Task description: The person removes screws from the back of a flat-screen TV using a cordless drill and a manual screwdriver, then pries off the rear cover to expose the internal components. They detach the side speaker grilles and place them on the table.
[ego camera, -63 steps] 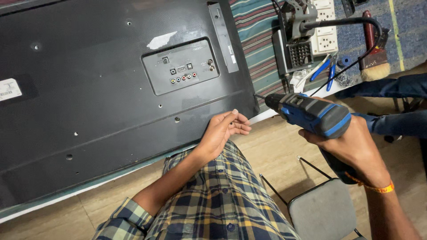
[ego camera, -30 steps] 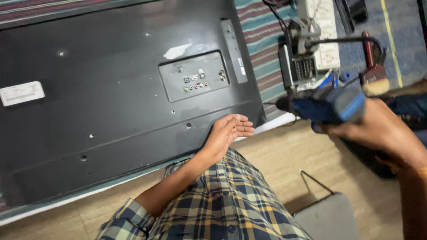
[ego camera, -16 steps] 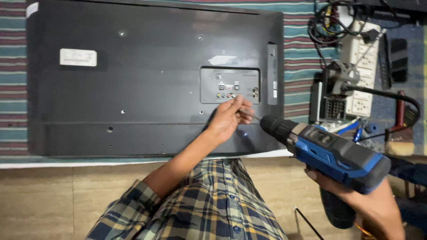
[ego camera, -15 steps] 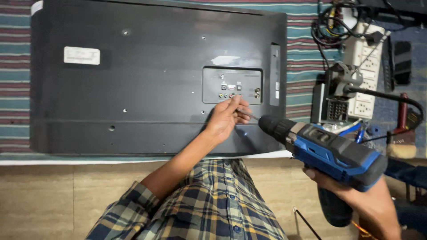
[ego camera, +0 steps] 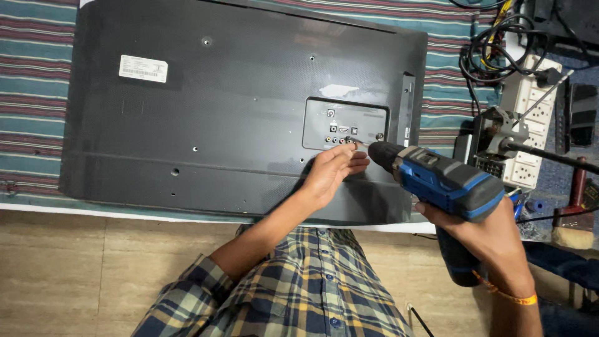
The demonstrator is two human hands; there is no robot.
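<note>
Fingertips of the left hand (ego camera: 331,171) pinch, probably, a small screw at the TV (ego camera: 237,112) port panel's lower edge, steadying it; right hand (ego camera: 483,240) grips the drill (ego camera: 440,181), aimed there.

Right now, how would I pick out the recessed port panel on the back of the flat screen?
The big dark flat screen lies face down on a striped mat. Toward its right end sits the port panel, just above the left hand and the blue drill. It alone is a sunken rectangle holding small round sockets.
</note>
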